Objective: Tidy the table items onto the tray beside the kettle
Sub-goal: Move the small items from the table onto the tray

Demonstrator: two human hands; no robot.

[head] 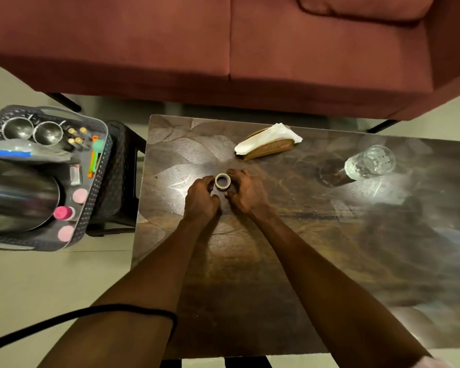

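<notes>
A small beige tape roll (222,182) sits on the dark patterned table (276,235), near its middle left. My left hand (202,199) curls around its left side and my right hand (246,193) curls around its right side, so both hold it. A wooden napkin holder with white napkins (267,142) lies behind the roll. A clear drinking glass (371,162) stands at the table's right. The grey perforated tray (97,179) sits on a stool to the left, with a steel kettle (16,195) in it.
In the tray are two steel bowls (33,130), small gold pieces (76,135), an orange and green tool (94,158) and pink-capped items (64,212). A red sofa (223,49) stands behind the table. A black cable (77,314) crosses my left forearm.
</notes>
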